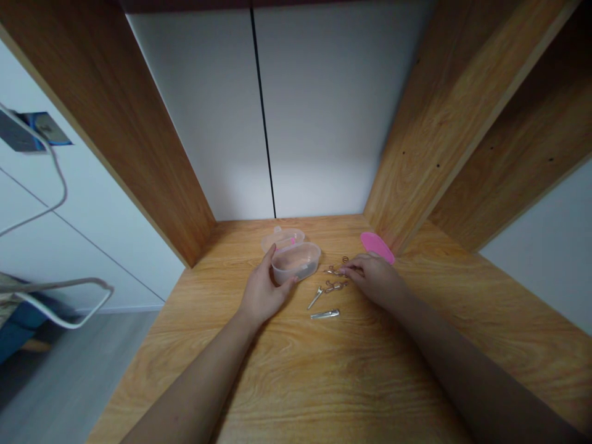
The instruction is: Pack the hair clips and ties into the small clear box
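Observation:
My left hand point(267, 285) holds the near side of a clear plastic box point(296, 262), thumb in front and fingers behind. The box stands upright with its hinged clear lid point(271, 242) folded open behind it. To the right, the fingers of my right hand point(370, 274) are pinched on a small metal hair clip point(331, 271) lying on the table; the fingertips partly hide it. Close by lie another coppery, figure-shaped clip point(335, 286), a slim silver hair clip point(315, 298) and a flat silver hair clip point(325, 314).
A pink oval piece point(377, 246) lies behind my right hand, beside the wooden upright point(416, 166). A small dark ring point(345, 259) is near my right fingers. Wood-grain tabletop point(296, 382) ends at white panels point(319, 123). A white cable point(60, 179) hangs at left.

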`<state>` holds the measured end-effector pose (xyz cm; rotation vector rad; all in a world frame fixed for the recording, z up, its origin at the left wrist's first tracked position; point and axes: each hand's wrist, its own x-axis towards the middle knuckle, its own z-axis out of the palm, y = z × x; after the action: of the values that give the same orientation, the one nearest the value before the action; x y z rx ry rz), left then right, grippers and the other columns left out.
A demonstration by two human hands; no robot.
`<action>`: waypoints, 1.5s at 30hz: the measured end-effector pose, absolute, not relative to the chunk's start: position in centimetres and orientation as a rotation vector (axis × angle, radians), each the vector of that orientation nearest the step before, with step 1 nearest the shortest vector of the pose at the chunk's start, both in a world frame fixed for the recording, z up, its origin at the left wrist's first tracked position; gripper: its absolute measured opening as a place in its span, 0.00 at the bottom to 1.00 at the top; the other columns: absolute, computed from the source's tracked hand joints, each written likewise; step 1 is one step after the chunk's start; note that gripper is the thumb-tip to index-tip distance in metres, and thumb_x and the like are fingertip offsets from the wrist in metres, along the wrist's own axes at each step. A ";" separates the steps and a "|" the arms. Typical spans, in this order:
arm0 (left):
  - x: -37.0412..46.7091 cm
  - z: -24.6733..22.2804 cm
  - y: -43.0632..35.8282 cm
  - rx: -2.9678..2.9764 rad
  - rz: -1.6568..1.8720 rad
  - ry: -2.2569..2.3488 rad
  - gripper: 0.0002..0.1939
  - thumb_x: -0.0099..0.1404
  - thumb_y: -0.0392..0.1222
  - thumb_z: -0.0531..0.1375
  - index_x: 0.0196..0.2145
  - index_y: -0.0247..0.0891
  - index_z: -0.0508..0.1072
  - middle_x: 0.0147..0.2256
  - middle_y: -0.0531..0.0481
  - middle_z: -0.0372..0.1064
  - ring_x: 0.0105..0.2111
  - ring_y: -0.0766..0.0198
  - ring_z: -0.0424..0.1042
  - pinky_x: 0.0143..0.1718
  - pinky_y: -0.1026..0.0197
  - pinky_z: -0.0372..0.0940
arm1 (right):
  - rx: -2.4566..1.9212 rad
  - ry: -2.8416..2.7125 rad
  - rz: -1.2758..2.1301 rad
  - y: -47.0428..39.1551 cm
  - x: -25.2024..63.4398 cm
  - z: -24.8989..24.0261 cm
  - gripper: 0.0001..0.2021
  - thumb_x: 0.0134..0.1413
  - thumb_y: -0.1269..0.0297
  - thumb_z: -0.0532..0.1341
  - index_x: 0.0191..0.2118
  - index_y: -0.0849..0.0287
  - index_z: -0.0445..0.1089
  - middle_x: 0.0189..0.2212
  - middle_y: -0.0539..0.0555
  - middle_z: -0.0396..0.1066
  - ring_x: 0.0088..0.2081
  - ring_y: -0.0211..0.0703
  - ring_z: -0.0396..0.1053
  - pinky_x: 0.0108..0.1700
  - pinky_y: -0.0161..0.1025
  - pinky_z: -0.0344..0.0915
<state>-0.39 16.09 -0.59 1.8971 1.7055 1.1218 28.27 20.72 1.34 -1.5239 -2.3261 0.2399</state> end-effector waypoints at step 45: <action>-0.4 -1.2 16.2 1.957 1.106 1.575 0.48 0.60 0.50 0.68 0.70 0.35 0.51 0.59 0.34 0.68 0.57 0.45 0.70 0.57 0.41 0.67 | -0.940 -2.134 0.264 19.6 28.1 3.0 0.06 0.62 0.61 0.64 0.41 0.53 0.79 0.36 0.54 0.79 0.38 0.46 0.74 0.42 0.44 0.71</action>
<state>-0.44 16.20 -1.20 1.9575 1.5752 1.1063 28.09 19.65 2.97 -0.9398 -2.1344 0.2638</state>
